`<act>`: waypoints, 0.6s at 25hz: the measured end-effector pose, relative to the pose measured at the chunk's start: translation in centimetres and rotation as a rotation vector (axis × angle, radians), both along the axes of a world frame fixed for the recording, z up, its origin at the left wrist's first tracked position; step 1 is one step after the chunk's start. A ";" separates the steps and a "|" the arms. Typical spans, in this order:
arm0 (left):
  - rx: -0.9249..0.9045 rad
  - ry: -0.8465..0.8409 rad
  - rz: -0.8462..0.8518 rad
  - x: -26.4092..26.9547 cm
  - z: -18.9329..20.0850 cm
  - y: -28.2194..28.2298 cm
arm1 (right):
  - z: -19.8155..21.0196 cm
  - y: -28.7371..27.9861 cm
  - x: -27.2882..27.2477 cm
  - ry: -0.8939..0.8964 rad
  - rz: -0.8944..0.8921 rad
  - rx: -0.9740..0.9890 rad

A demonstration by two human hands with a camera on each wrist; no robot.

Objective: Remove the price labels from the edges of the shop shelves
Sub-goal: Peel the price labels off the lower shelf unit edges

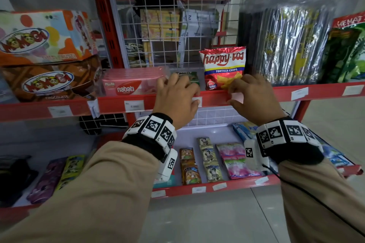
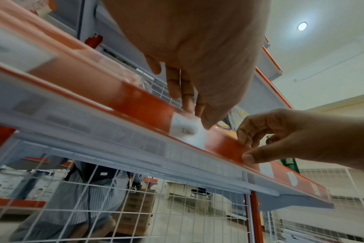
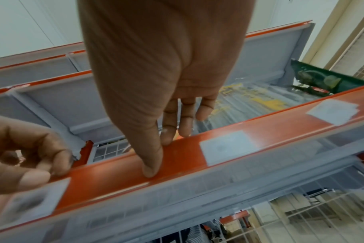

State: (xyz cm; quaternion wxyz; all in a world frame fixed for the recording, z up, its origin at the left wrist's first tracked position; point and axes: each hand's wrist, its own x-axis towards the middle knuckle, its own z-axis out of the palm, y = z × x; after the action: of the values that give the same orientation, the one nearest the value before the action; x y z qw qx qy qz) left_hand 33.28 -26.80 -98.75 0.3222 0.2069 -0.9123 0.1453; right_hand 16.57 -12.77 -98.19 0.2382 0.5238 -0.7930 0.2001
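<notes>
The red shelf edge strip (image 1: 215, 100) carries white price labels. My left hand (image 1: 192, 94) hooks its fingers over the strip's top, and its thumb pinches one label (image 1: 197, 102) against the front. In the left wrist view that label (image 2: 187, 129) sits crooked under the left hand (image 2: 197, 115). My right hand (image 1: 233, 94) grips the strip just to the right, fingers behind the top edge. In the right wrist view the right hand (image 3: 158, 156) presses its thumb flat on the bare red strip (image 3: 114, 180). More labels (image 3: 226, 146) (image 1: 134, 105) (image 1: 299, 93) remain on the strip.
A Happy Tos chips bag (image 1: 224, 67) and a pink Nabati pack (image 1: 134, 83) stand just behind my hands. Momogi boxes (image 1: 39, 37) fill the left. The lower shelf (image 1: 217, 186) holds sachets and has its own labels. A person (image 2: 89, 189) stands beyond the wire grid.
</notes>
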 end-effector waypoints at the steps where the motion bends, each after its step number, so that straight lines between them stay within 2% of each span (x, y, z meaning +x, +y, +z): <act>1: 0.008 0.004 -0.010 -0.5 0.1 0.4 | -0.1 0.5 -0.6 0.001 -0.027 -0.009; 10: 0.069 -0.044 -0.118 -7.3 0.2 4.1 | -0.5 2.9 -4.4 -0.042 0.019 -0.050; 15: 0.074 -0.021 -0.124 -8.3 0.0 4.4 | -0.7 2.9 -4.9 -0.017 0.020 -0.005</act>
State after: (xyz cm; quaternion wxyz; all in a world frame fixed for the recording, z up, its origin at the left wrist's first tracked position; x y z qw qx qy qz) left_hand 25.02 -22.38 -98.79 0.3129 0.1602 -0.9315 0.0935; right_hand 11.70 -9.91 -98.88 0.2310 0.5293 -0.7892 0.2090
